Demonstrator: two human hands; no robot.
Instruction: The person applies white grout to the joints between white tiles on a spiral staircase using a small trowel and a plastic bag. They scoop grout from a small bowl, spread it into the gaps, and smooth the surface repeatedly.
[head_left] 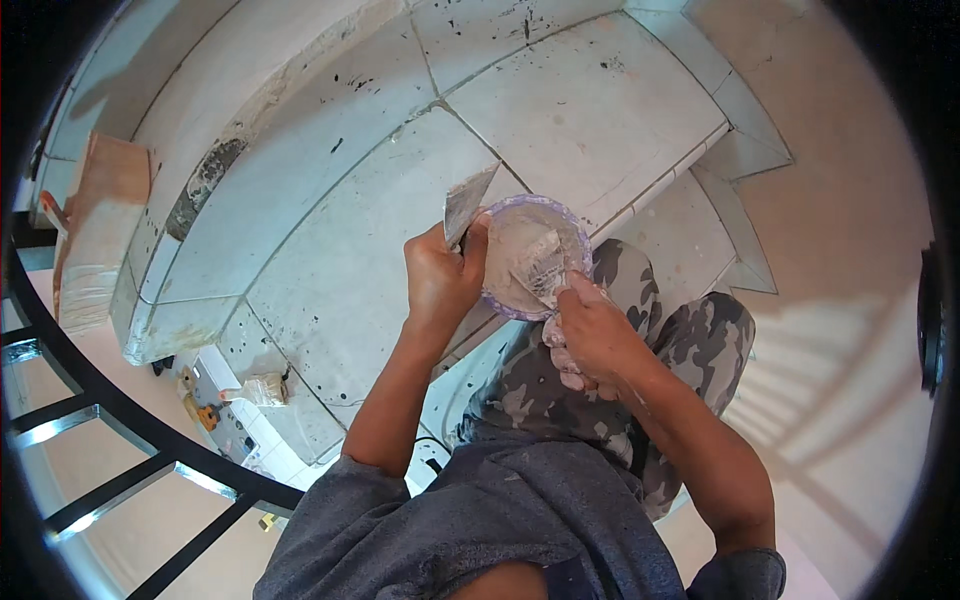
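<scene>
A round tub (580, 222) with a purple rim sits in front of my knees, holding pale, wet putty (512, 238). My left hand (443, 280) is closed around a putty knife (468, 207), its smeared metal blade pointing up and away beside the tub. The thumb of that hand lies close against the tub's left rim. In my right hand (600, 335) is a second spreading tool (543, 276), its blade down in the tub with a lump of putty on it. Putty coats the right fingers, and the tool's handle is hidden by them.
Tiled steps (350, 220) with dark specks surround me. A black metal railing (135, 425) curves along the lower left. A light brown box-like piece (105, 210) stands at far left, and a putty-covered brush-like tool (262, 389) lies on a lower step.
</scene>
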